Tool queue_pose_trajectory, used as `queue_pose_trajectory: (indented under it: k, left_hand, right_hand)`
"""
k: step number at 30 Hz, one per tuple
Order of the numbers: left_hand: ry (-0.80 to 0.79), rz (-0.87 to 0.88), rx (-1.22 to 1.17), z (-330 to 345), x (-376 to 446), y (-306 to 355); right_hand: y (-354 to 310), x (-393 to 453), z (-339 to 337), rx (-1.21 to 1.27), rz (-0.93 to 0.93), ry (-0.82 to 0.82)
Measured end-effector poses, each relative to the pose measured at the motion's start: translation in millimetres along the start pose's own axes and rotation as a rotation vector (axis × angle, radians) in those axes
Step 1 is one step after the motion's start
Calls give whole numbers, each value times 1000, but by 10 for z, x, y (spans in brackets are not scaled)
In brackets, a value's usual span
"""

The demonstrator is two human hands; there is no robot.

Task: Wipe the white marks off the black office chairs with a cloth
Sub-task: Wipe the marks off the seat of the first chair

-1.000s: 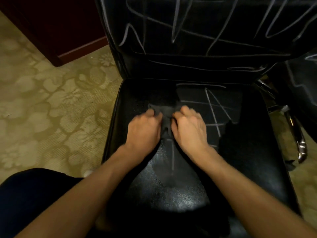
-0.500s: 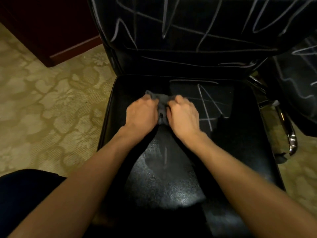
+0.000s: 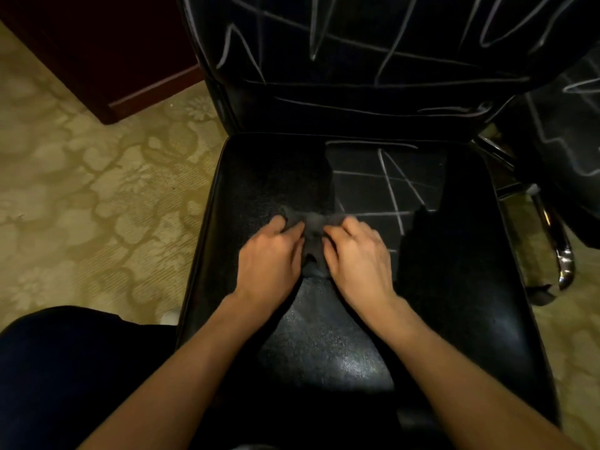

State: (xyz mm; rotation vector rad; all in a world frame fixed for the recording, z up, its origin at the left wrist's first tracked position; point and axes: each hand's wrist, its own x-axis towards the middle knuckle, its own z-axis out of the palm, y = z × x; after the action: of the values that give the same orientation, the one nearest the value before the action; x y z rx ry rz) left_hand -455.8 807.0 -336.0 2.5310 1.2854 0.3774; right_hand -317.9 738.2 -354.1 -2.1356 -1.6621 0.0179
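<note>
A black office chair seat [image 3: 259, 177] fills the middle of the head view. A dark grey cloth [image 3: 312, 245] lies bunched on it near the centre. My left hand [image 3: 269, 258] and my right hand [image 3: 357, 258] sit side by side on the cloth, with curled fingers gripping its left and right parts and pressing it onto the seat. White marks [image 3: 389, 186] cross the seat's far right part, just beyond my right hand. The backrest [image 3: 357, 60] is covered in white scribbles.
A second black chair [image 3: 571, 151] with white lines stands at the right, its chrome frame [image 3: 560, 251] close beside the seat's edge. Patterned beige carpet [image 3: 81, 190] lies to the left, dark wooden furniture [image 3: 107, 53] at the back left. My dark-clothed knee [image 3: 58, 368] is at the lower left.
Both hands pushed the cloth toward the backrest, then drew it back toward me. The faint white line on the seat's near middle is gone.
</note>
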Motion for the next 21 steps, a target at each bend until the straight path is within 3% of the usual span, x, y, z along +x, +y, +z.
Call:
queue_pose_trajectory:
  k: [3,10,13,21]
  left_hand:
    - [-57,-41,-2,20,52,66]
    - [-97,130,102,-145,-900,69]
    - [-124,124,86,-126,-1121,137]
    - [70,-8,-42,227,-92,333]
  right_hand:
    - [18,42,12,-16,21,-16]
    - [-141,-854,-170,27,-54,12]
    - [-140,-1078,-196,39,-77,15]
    - [266,-138,-185,-58,50,-35]
